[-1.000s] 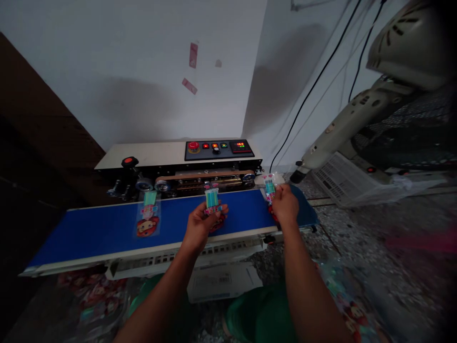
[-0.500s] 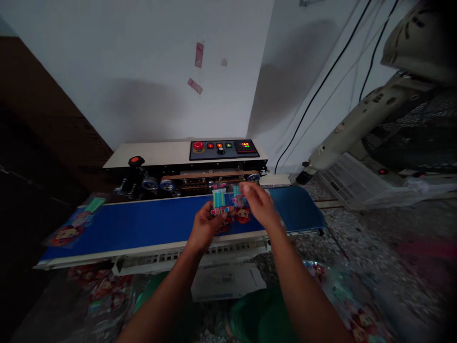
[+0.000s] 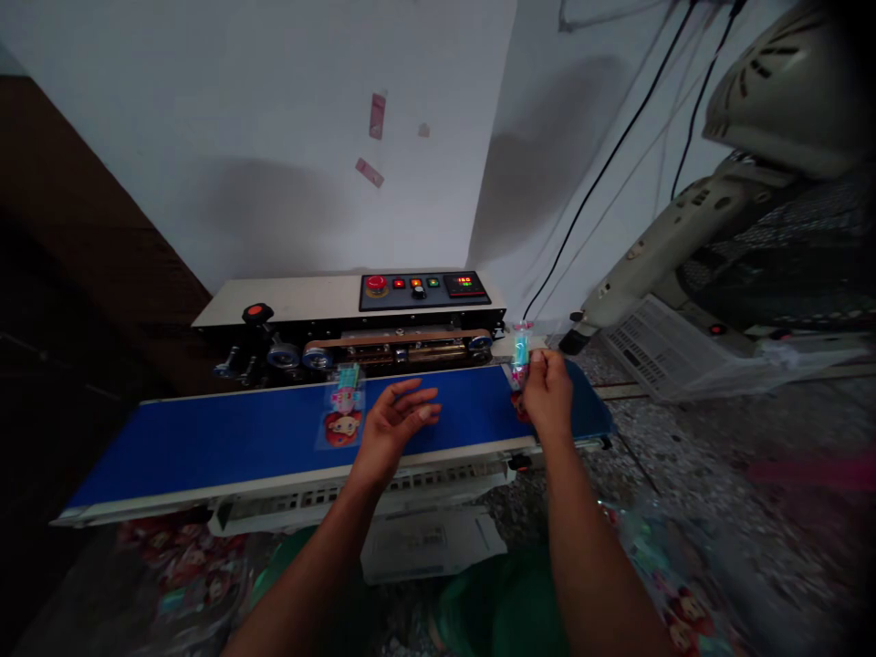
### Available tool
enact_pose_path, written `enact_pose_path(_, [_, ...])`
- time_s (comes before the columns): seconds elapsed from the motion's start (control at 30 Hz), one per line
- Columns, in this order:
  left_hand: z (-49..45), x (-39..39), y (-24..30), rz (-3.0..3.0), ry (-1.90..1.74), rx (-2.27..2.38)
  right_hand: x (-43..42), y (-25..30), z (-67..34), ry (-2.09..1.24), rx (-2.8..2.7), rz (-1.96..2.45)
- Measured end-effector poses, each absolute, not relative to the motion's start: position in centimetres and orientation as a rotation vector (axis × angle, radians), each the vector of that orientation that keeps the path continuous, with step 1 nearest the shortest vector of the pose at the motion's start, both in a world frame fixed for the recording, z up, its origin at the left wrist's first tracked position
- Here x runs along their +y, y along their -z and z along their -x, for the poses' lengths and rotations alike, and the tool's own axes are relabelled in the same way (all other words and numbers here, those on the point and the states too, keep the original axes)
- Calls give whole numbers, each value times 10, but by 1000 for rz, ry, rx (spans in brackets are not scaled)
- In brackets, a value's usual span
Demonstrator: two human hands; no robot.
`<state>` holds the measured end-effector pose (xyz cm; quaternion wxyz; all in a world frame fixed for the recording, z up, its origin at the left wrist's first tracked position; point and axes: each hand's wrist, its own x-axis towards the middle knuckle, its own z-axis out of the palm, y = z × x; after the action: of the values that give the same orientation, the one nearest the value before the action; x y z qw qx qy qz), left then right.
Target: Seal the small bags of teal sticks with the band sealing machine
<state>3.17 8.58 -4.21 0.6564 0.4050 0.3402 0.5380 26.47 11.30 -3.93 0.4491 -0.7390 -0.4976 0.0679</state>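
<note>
One packet (image 3: 521,350) in right hand (image 3: 548,394), left hand (image 3: 389,427) now emptied, over belt (image 3: 225,443)

The left forearm (image 3: 321,557) and right forearm (image 3: 585,547) slanted from near to far. The left hand (image 3: 390,429) was loosely spread, fingers slightly curled; the right hand (image 3: 549,392) pinched at its fingertips.

the right hand (image 3: 548,394) holds a packet (image 3: 521,350) at the blue belt (image 3: 472,407).
</note>
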Motion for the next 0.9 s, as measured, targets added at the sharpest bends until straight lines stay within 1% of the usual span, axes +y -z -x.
enact_pose_path(0.1, [-34, 86, 42, -913, -1203, 781, 121, 50, -281, -27, -1325, 2203])
enact_pose_path(0.17, [-37, 85, 42, -910, -1194, 781, 127, 54, -282, -46, -1340, 2373])
enact_pose_path(0.27, [-39, 85, 43, -916, -1176, 776, 136, 54, -271, -88, -1361, 2486])
enact_pose_path(0.37, [-38, 84, 44, -931, -1164, 779, 144, 52, -257, -139, -1468, 2436])
enact_pose_path(0.47, [-36, 84, 45, -946, -1179, 788, 147, 49, -249, -57, -1583, 2253])
enact_pose_path(0.53, [-36, 84, 44, -960, -1196, 795, 144, 44, -251, -13, -1553, 2132])
enact_pose_path(0.6, [-37, 84, 43, -974, -1210, 801, 135, 36, -260, -100, -1425, 1994])
enact_pose_path(0.7, [-43, 76, 38, -1010, -1213, 788, 103, 28, -286, -291, -1155, 1747])
enact_pose_path(0.77, [-50, 63, 34, -1064, -1203, 786, 66, 30, -315, -296, -1033, 1651])
enact_pose_path(0.83, [-59, 43, 31, -1142, -1169, 814, 18, 41, -353, -202, -1003, 1693])
enact_pose_path(0.9, [-70, 19, 28, -1221, -1116, 841, -37, 63, -394, -128, -1042, 1911])
